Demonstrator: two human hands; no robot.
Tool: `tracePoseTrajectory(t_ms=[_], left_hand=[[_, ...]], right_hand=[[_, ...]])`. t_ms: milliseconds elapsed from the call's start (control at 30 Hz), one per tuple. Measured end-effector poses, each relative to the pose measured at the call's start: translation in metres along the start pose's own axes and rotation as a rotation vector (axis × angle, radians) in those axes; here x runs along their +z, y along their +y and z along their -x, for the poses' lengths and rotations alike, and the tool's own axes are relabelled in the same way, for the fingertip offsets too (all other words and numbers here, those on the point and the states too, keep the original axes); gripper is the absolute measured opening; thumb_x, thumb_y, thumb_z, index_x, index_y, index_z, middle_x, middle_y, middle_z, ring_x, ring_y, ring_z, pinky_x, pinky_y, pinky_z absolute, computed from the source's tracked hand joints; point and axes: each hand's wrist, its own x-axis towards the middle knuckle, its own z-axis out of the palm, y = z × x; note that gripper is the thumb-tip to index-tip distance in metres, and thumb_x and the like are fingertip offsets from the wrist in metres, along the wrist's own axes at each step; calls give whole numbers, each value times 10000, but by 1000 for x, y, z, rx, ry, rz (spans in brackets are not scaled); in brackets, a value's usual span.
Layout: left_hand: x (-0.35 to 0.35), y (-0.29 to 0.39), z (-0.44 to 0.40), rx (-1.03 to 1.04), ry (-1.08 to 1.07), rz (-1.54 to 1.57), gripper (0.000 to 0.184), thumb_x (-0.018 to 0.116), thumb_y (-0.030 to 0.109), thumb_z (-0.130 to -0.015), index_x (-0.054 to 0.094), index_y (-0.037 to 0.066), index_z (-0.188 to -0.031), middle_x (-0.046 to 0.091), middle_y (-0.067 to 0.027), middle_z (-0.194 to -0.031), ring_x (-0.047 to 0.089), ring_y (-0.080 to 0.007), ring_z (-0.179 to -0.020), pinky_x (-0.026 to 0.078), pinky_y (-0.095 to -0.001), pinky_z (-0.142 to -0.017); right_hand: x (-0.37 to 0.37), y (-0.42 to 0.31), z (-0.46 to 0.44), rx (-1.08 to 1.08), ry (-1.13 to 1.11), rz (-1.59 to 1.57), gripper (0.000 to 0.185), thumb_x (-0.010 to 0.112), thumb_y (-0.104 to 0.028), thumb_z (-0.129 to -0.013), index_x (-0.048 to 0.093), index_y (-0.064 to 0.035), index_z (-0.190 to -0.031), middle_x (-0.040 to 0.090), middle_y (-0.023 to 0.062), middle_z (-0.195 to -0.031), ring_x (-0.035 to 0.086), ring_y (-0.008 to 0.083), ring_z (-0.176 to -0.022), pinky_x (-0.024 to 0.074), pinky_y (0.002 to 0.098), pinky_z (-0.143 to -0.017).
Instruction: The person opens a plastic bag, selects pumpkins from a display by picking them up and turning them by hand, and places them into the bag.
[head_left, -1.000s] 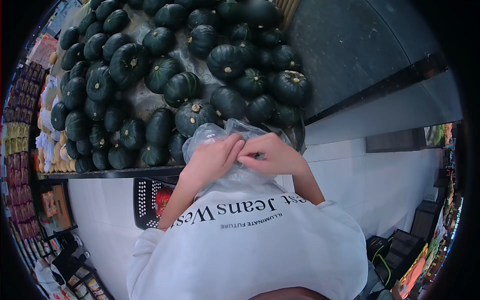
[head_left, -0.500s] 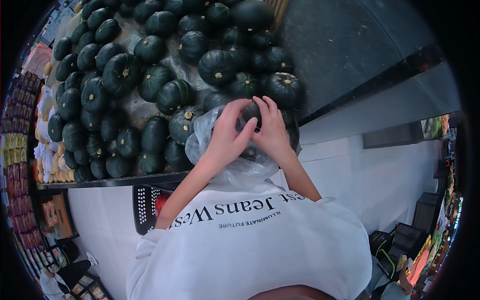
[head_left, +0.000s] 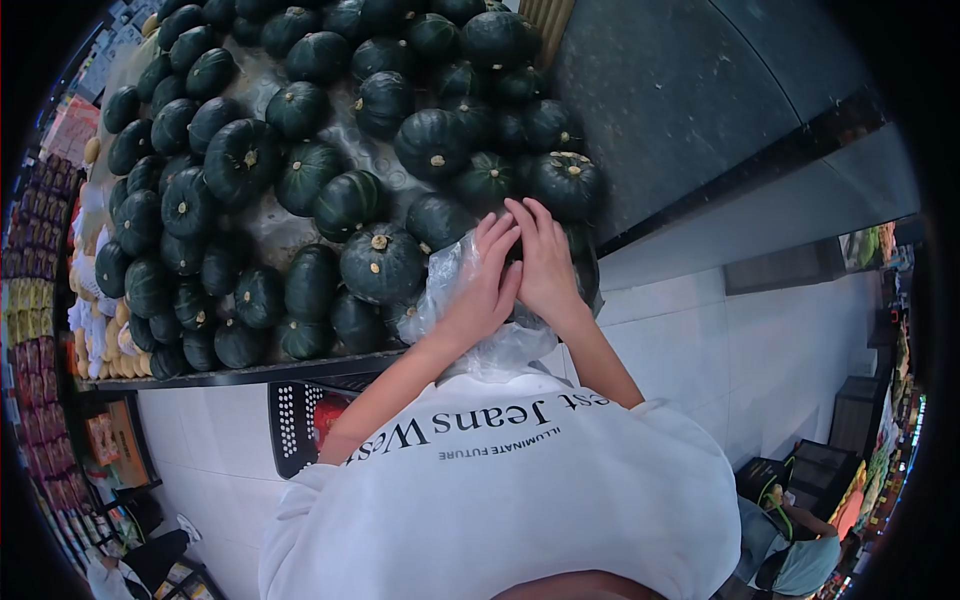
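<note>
While hands [head_left: 547, 268] lie close together, grip unclear, plastic bag [head_left: 442, 288] bunches alongside; pumpkins [head_left: 430, 140] crowd beyond, basket [head_left: 286, 425] below.

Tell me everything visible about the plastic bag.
The plastic bag is thin, clear and crumpled, like soft film, with whitish glints along its folds. It is at the front edge of the display, beside dark green pumpkins; film shows left of the left hand and below both hands, near the white shirt. The left hand lies over part of it. Its mouth, its contents and any contact with the right hand cannot be made out.
</note>
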Motion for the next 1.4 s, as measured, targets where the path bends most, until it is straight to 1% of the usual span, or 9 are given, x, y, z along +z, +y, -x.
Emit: tracePoseTrajectory(t_ms=[200, 300, 467, 567, 767, 900, 1033, 1133, 1400], left_hand=[[0, -5, 3, 25, -18, -9, 457, 513, 32, -892, 397, -1, -1333, 319, -216, -1450, 221, -392, -1393, 215, -458, -1120], [-7, 7, 1, -31, 37, 103, 474, 554, 3, -854, 425, -15, -1309, 379, -222, -1411, 293, -417, -1355, 324, -450, -1067], [-54, 31, -24, 65, 241, 118, 486, 605, 31, -832, 453, -15, -1291, 428, -212, -1378, 412, -356, -1298, 359, -417, -1041], [-79, 33, -55, -124, 426, 346, 529, 633, 84, -818, 434, 3, -1302, 442, -171, -1353, 400, -300, -1296, 316, -399, -1065], [-108, 4, -94, -804, 677, 1010, 548, 598, 269, -847, 411, 71, -1321, 321, -33, -1456, 347, -207, -1242, 264, -321, -1007], [-87, -30, -96, -733, 729, 1032, 444, 580, 272, -853, 458, 109, -1248, 432, -59, -1305, 362, -193, -1243, 292, -354, -1009], [-89, -18, -101, -694, 617, 1177, 356, 470, 267, -928, 495, 27, -1191, 543, -73, -1202, 514, -194, -1116, 395, -328, -953], [-91, -9, -100, -725, 723, 1212, 337, 455, 255, -933, 482, 12, -1166, 555, -110, -1091, 518, -222, -1069, 433, -371, -949], [-91, -18, -88, -711, 708, 1419, 517, 379, 419, -917, 535, -8, -1162, 578, -140, -1166, 531, -275, -1113, 409, -403, -983]], right_hand=[[1, -2, 2, 8, -1, -4, 707, 596, -3, -673, 420, -78, -1353, 397, 202, -1359, 451, 398, -1161, 373, 450, -990], [-7, -9, 2, 36, -45, -61, 699, 634, -26, -682, 425, -79, -1347, 385, 205, -1366, 443, 397, -1184, 364, 450, -1009], [-22, -35, -27, -32, 72, -225, 688, 690, -75, -711, 416, -71, -1342, 350, 223, -1387, 418, 401, -1229, 362, 447, -1026], [-8, -46, -62, -87, 181, -293, 726, 715, -142, -744, 360, -59, -1372, 324, 247, -1401, 381, 412, -1278, 360, 446, -1038], [55, -44, -112, 39, 81, -230, 968, 778, -328, -686, 231, -38, -1431, 230, 288, -1452, 316, 442, -1323, 326, 465, -1067], [67, -41, -117, 63, 182, -307, 1027, 817, -297, -625, 233, -39, -1429, 259, 280, -1430, 342, 436, -1302, 334, 461, -1063], [67, -39, -117, 36, 211, -315, 1013, 817, -272, -605, 259, -40, -1417, 302, 253, -1395, 374, 430, -1269, 352, 462, -1044], [61, -44, -113, 15, 195, -257, 955, 797, -250, -605, 303, -37, -1393, 321, 241, -1372, 398, 423, -1235, 366, 459, -1024], [44, -43, -106, -291, 437, -470, 678, 693, -150, -654, 441, -26, -1271, 461, 198, -1249, 486, 363, -1128, 412, 422, -959]])
